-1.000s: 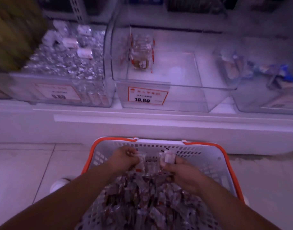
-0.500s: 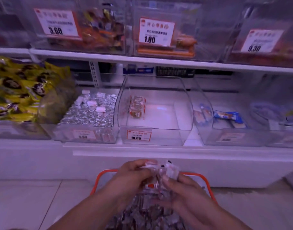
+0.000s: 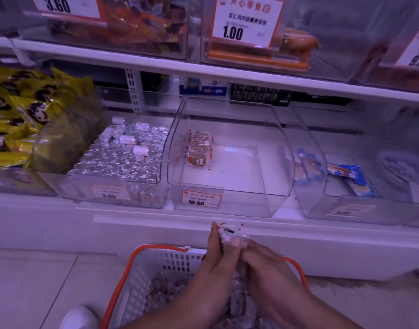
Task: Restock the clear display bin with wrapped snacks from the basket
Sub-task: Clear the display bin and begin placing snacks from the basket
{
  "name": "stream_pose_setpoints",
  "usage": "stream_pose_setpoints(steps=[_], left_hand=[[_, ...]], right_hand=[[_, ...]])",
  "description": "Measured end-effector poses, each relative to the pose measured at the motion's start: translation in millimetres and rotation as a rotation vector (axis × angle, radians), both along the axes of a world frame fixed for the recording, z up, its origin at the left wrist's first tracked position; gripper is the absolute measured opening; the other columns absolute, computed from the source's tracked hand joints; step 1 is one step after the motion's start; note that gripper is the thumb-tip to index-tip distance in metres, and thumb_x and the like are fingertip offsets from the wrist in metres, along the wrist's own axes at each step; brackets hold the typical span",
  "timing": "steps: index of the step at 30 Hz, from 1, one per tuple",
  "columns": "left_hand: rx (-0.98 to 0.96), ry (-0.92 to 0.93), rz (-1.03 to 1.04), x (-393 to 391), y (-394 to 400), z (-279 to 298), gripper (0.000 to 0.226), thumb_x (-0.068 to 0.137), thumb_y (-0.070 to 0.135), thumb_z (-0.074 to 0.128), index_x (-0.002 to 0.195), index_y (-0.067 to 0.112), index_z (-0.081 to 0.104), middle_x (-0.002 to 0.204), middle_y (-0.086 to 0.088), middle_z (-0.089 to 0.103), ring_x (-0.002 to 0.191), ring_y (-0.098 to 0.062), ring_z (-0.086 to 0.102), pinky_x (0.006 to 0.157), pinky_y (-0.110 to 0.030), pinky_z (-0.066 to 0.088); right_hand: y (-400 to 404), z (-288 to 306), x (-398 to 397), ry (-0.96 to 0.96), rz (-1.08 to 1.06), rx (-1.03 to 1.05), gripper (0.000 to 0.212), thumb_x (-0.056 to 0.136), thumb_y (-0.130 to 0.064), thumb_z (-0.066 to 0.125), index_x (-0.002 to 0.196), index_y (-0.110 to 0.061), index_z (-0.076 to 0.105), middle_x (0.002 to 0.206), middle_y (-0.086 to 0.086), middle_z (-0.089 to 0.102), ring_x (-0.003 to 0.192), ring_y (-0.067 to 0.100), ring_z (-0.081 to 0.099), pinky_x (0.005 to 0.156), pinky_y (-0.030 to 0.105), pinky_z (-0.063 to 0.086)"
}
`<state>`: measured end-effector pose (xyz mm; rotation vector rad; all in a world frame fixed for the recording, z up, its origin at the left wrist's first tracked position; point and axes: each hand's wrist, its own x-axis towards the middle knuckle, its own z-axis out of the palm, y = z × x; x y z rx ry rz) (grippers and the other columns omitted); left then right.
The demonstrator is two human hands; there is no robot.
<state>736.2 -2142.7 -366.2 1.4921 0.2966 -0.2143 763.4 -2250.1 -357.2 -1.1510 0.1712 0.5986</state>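
Hands, left hand (image 3: 216, 260) and right hand (image 3: 260, 262), squeeze snacks (image 3: 229, 233) with fingers clamped, above the basket (image 3: 142, 269), below the clear bin (image 3: 229, 157).

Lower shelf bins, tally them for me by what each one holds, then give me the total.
Bin of yellow packs: 1
Bin of silver foil pieces: 1
Bin of brown wrapped snacks, nearly empty: 1
Bin of blue packs: 1
Far-right bin, contents unclear: 1
Total: 5
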Motion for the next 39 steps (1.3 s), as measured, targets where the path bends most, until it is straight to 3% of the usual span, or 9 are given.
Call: stream_pose_setpoints(steps=[2, 5, 10, 15, 22, 27, 32, 36, 39], left_hand=[[-0.104, 0.047, 0.107, 11.1, 8.7, -0.1, 0.067, 0.089, 0.046, 0.061, 0.149, 0.034, 0.034, 0.13, 0.006, 0.065, 0.118, -0.012, 0.063, 0.087, -0.025, 0.055], [-0.069, -0.035, 0.192, 21.6, 22.1, -2.0, 0.043, 0.093, 0.027, 0.062, 0.132, 0.04, 0.05, 0.104, 0.011, 0.072, 0.087, -0.001, 0.07, 0.063, -0.015, 0.054], [0.243, -0.269, 0.159, 3.1, 13.0, -1.8, 0.015, 0.097, 0.048, 0.053, 0.109, 0.046, 0.062, 0.096, 0.017, 0.069, 0.09, 0.004, 0.064, 0.078, -0.015, 0.048], [0.467, -0.429, 0.166, -11.3, 10.0, 7.2, 0.038, 0.091, 0.065, 0.036, 0.115, 0.042, 0.054, 0.106, 0.016, 0.061, 0.101, -0.002, 0.061, 0.087, -0.019, 0.045], [-0.085, -0.19, 0.152, 15.1, 24.9, 27.2, 0.02, 0.095, 0.005, 0.058, 0.107, 0.019, 0.066, 0.089, -0.006, 0.07, 0.077, -0.013, 0.064, 0.063, -0.021, 0.052], [-0.046, -0.159, 0.167, 15.0, 28.4, 16.5, 0.024, 0.092, -0.002, 0.061, 0.11, 0.012, 0.065, 0.099, -0.011, 0.075, 0.08, -0.016, 0.069, 0.073, -0.026, 0.055], [-0.044, -0.174, 0.349, 14.0, 25.5, 11.0, 0.032, 0.089, -0.009, 0.059, 0.105, 0.016, 0.068, 0.087, -0.004, 0.076, 0.063, -0.009, 0.065, 0.056, -0.02, 0.052], [-0.042, -0.226, 0.348, 18.5, 29.2, 13.7, 0.038, 0.09, -0.013, 0.052, 0.106, 0.019, 0.064, 0.079, 0.007, 0.076, 0.061, -0.005, 0.068, 0.052, -0.019, 0.053], [-0.03, -0.257, 0.303, 14.6, 20.4, 9.6, 0.037, 0.091, -0.013, 0.053, 0.11, 0.018, 0.063, 0.07, 0.006, 0.073, 0.054, -0.005, 0.059, 0.048, -0.017, 0.048]], right_hand=[[-1.3, 4.7, 5.8, -0.006, 0.032, 0.003, 0.033, 0.086, -0.009, 0.059, 0.116, -0.001, 0.07, 0.116, 0.019, 0.071, 0.111, 0.035, 0.066, 0.099, 0.053, 0.049], [-1.4, 10.5, 9.9, -0.007, 0.073, 0.043, 0.036, 0.087, -0.015, 0.057, 0.118, 0.002, 0.067, 0.116, 0.023, 0.069, 0.102, 0.036, 0.069, 0.079, 0.042, 0.056], [17.6, 4.0, -6.7, 0.105, 0.033, 0.165, 0.038, 0.096, -0.006, 0.038, 0.121, 0.017, 0.055, 0.126, 0.033, 0.058, 0.108, 0.033, 0.059, 0.088, 0.041, 0.041], [20.6, 12.0, -8.7, 0.19, 0.048, 0.382, 0.036, 0.085, 0.003, 0.043, 0.115, 0.011, 0.061, 0.119, 0.025, 0.061, 0.111, 0.028, 0.053, 0.094, 0.037, 0.035], [4.2, 14.3, 3.6, -0.075, -0.003, 0.14, 0.042, 0.081, -0.008, 0.055, 0.122, -0.001, 0.063, 0.109, 0.025, 0.071, 0.076, 0.033, 0.071, 0.056, 0.039, 0.059], [7.6, 12.2, 5.1, -0.117, -0.013, -0.113, 0.021, 0.098, -0.009, 0.05, 0.112, -0.009, 0.067, 0.091, 0.014, 0.076, 0.063, 0.029, 0.071, 0.048, 0.038, 0.057], [3.2, 2.5, 6.3, -0.638, 0.041, -0.846, 0.023, 0.097, -0.032, 0.052, 0.119, -0.035, 0.061, 0.088, -0.006, 0.075, 0.079, 0.009, 0.071, 0.076, 0.038, 0.058], [-5.2, 1.3, 8.0, -0.811, -0.133, -0.877, 0.029, 0.094, -0.022, 0.06, 0.119, -0.034, 0.066, 0.097, -0.014, 0.075, 0.083, 0.002, 0.07, 0.074, 0.033, 0.059], [4.7, 3.1, 2.6, -0.811, -0.059, -0.819, 0.036, 0.095, -0.013, 0.059, 0.125, -0.032, 0.066, 0.114, -0.015, 0.069, 0.097, -0.008, 0.065, 0.078, 0.012, 0.052]])
